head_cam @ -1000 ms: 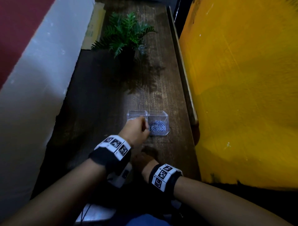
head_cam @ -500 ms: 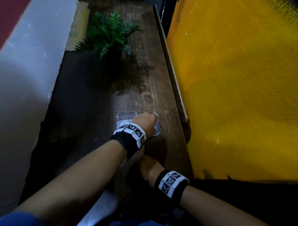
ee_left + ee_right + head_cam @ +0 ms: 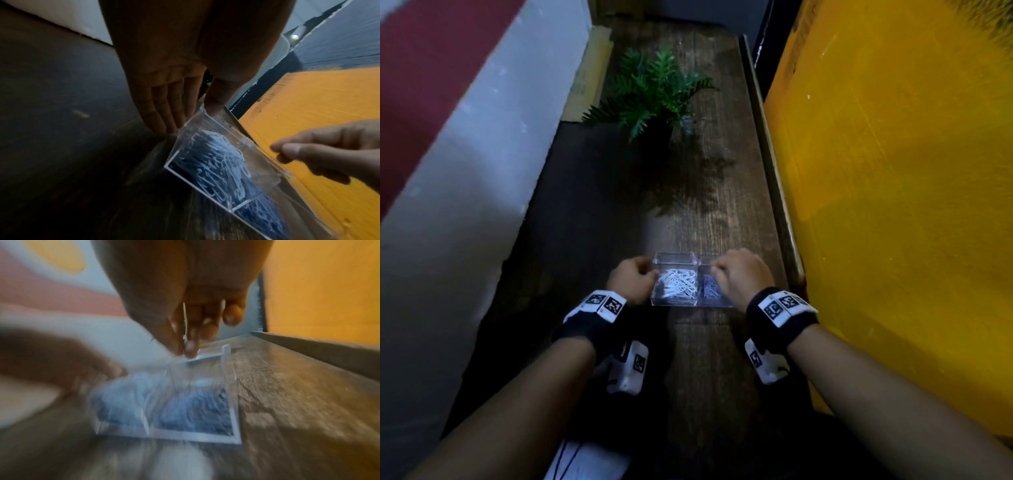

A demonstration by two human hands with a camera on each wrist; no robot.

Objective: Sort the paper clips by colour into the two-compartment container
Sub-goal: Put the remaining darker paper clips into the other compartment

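Note:
A clear two-compartment container [image 3: 688, 303] stands on the dark wooden table [image 3: 709, 219]. White paper clips [image 3: 676, 282] fill its left compartment and purple clips [image 3: 709, 289] lie in the right one. My left hand [image 3: 631, 279] is at the container's left end. In the left wrist view its thumb [image 3: 213, 107] sits on the rim and its fingers [image 3: 164, 116] lie against the outer wall, pinching the container [image 3: 205, 181]. My right hand [image 3: 743, 274] is over the right compartment. In the blurred right wrist view its thumb and forefinger [image 3: 185, 344] pinch the far rim.
A potted fern [image 3: 654, 89] stands farther back on the table. A yellow panel [image 3: 893, 205] runs close along the right behind a raised edge strip [image 3: 774, 171]. A white wall [image 3: 465, 205] borders the left. White paper [image 3: 585, 462] lies near my body.
My left hand has moved off the top of the container to its left end. My right hand has come up from the near table edge to the container's right side.

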